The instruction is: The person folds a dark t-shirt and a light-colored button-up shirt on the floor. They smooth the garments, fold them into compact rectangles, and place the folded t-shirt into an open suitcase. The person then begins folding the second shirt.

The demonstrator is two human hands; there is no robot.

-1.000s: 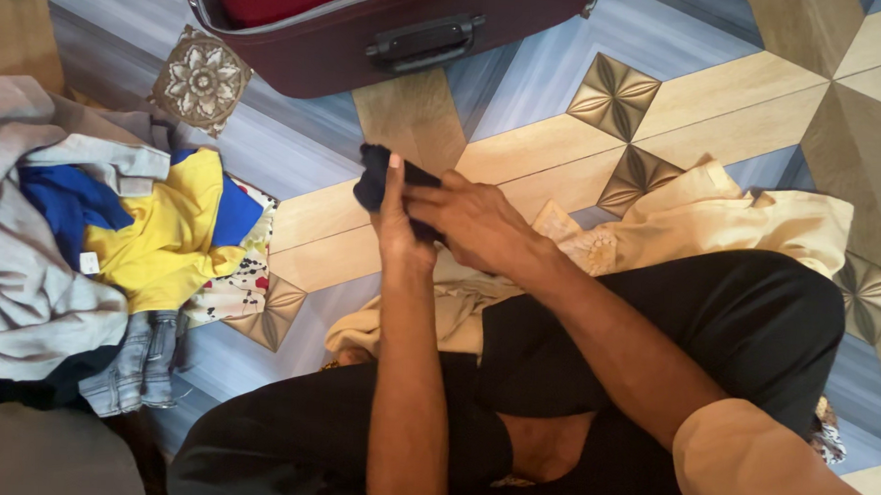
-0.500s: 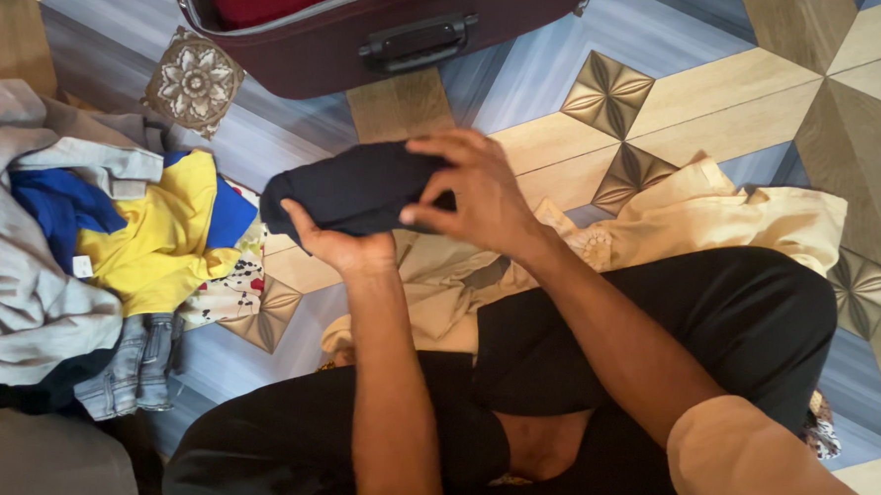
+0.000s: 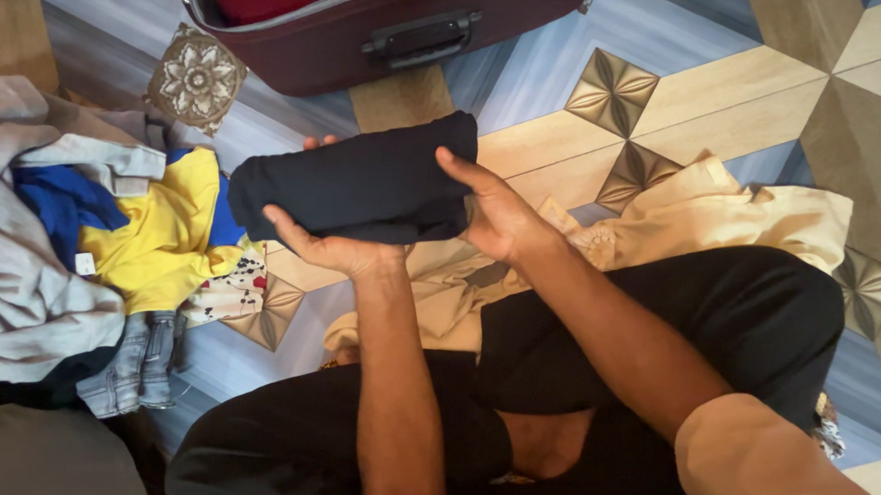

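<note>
Rolled dark garment (image 3: 364, 180) now lies across my left hand (image 3: 327, 245), fingers cupped beneath; right hand (image 3: 496, 215) presses its end. Next: squaring the bundle.

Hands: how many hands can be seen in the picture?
2. The left hand supports the folded dark cloth from below; the right hand presses its right end. No other hands appear.

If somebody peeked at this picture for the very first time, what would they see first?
Probably the dark rolled-up garment in the middle, held between the left hand underneath and the right hand at its end. Next, the bright yellow and blue clothes piled on the floor at the left, and the open maroon suitcase at the top.
</note>
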